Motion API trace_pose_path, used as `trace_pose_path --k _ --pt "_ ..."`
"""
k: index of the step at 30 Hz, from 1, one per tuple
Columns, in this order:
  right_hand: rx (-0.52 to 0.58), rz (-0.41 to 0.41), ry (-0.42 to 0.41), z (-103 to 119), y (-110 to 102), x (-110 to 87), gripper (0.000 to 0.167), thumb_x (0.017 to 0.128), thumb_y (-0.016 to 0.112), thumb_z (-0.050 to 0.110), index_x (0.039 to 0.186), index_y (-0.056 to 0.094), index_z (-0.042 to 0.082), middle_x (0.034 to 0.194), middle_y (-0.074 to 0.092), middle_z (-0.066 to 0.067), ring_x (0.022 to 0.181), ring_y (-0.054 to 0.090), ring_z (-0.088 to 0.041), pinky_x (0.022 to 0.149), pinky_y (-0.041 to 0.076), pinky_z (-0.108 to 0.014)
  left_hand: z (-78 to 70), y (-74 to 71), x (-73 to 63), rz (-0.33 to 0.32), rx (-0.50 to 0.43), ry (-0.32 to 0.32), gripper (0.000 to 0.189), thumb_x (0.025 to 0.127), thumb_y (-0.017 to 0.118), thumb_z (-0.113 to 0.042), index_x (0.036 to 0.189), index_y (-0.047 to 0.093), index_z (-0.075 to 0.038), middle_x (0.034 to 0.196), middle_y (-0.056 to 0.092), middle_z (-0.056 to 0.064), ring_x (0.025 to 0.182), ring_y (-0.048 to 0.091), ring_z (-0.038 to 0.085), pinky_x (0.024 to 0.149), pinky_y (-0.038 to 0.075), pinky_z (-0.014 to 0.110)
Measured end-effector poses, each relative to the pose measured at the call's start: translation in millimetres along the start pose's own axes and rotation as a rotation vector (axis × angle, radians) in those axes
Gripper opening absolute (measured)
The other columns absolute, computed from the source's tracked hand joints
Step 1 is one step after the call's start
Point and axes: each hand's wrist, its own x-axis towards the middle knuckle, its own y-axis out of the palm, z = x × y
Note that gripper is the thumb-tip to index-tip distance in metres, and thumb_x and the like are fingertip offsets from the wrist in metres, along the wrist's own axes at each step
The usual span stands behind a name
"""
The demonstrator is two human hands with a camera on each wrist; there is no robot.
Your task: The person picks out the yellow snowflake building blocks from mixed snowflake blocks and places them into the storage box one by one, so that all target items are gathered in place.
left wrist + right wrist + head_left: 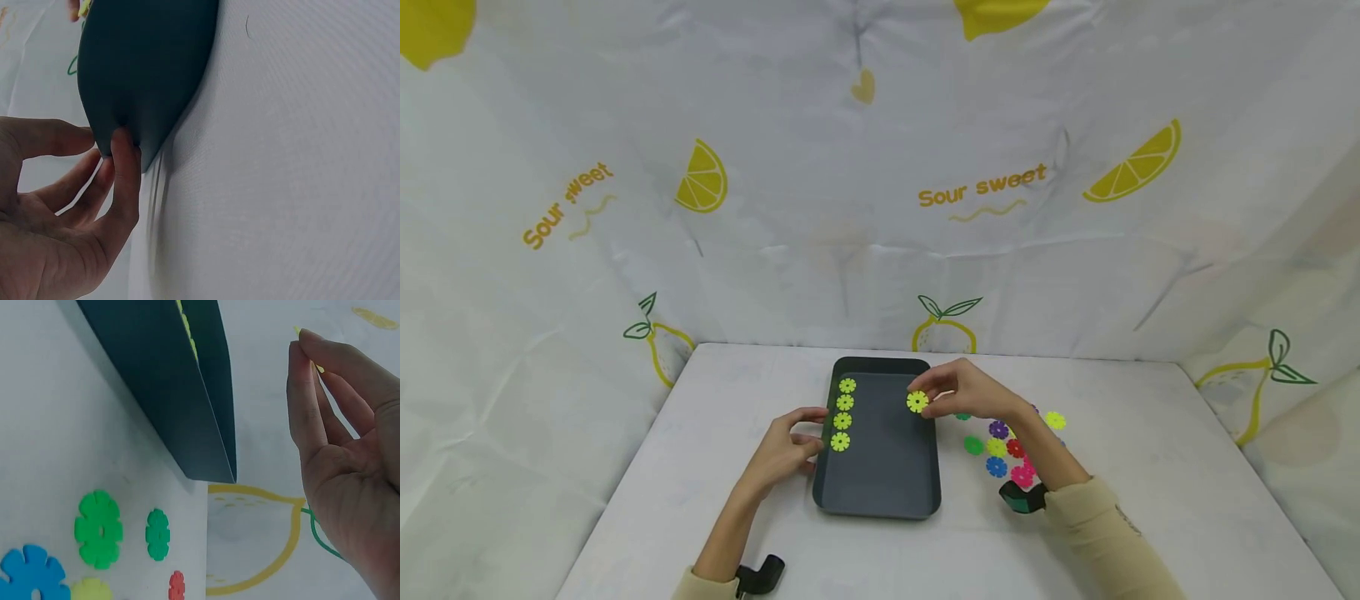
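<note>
My right hand (973, 392) pinches a yellow notched plastic disc (917, 402), a flower-shaped building piece, between thumb and fingertips over the right rim of a dark rectangular tray (887, 487). Only slivers of this disc (320, 369) show edge-on in the right wrist view. Along the tray's left side lie several matching yellow discs (842, 421) in a column. At that side my left hand (782, 454) rests its fingertips against the tray's outer wall and rim. In the left wrist view, fingers (127, 181) touch the tray's dark wall (147, 69).
Right of the tray, loose notched discs lie scattered on the white table (700, 433): blue (996, 467), green (973, 446), purple (998, 429), pink (1022, 476), red and yellow. My right forearm covers some of them. A white lemon-print cloth (820, 275) hangs behind the table.
</note>
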Motion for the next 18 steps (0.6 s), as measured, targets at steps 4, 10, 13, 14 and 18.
trace_pose_path --k 4,10,13,14,18 --pt "-0.002 0.022 -0.024 4.2 8.4 14.1 0.036 0.093 0.083 0.009 0.128 0.077 0.004 0.112 0.079 -0.017 0.090 0.071 -0.017 0.086 0.065 -0.027 0.1 0.5 -0.1 -0.006 0.001 -0.001 0.052 0.094 0.069 0.003 0.146 0.064 -0.006 0.149 0.063 0.021 0.098 0.079 0.025 0.069 0.068 0.038" --pt "0.003 0.065 -0.012 16.4 22.2 35.6 0.036 0.090 0.086 0.008 0.125 0.079 0.008 0.116 0.080 -0.013 0.093 0.072 -0.017 0.087 0.064 -0.026 -0.2 1.2 -0.6 -0.010 -0.001 -0.007 0.053 0.094 0.069 0.002 0.146 0.065 -0.007 0.149 0.063 0.020 0.099 0.079 0.025 0.069 0.068 0.039" --pt "0.001 0.096 -0.014 23.6 28.8 45.7 0.037 0.090 0.087 0.009 0.125 0.078 0.007 0.117 0.080 -0.014 0.094 0.073 -0.016 0.088 0.064 -0.026 -0.4 0.8 -0.8 -0.007 0.001 -0.009 0.053 0.094 0.069 0.002 0.147 0.064 -0.007 0.150 0.062 0.021 0.100 0.080 0.025 0.070 0.068 0.039" --pt "-0.001 0.108 -0.017 25.0 30.6 49.1 0.037 0.090 0.087 0.009 0.125 0.078 0.007 0.118 0.080 -0.013 0.095 0.074 -0.016 0.089 0.064 -0.026 -0.6 0.7 -0.9 -0.006 0.001 -0.010 0.053 0.094 0.069 0.001 0.147 0.064 -0.007 0.150 0.062 0.021 0.100 0.080 0.026 0.071 0.068 0.039" --pt "0.001 0.155 -0.025 27.5 37.7 61.8 0.038 0.089 0.088 0.011 0.125 0.078 0.006 0.118 0.080 -0.013 0.097 0.074 -0.014 0.092 0.065 -0.027 -0.9 -0.6 -1.1 0.003 0.001 -0.009 0.054 0.095 0.069 0.000 0.148 0.063 -0.006 0.151 0.061 0.022 0.103 0.080 0.027 0.072 0.068 0.040"
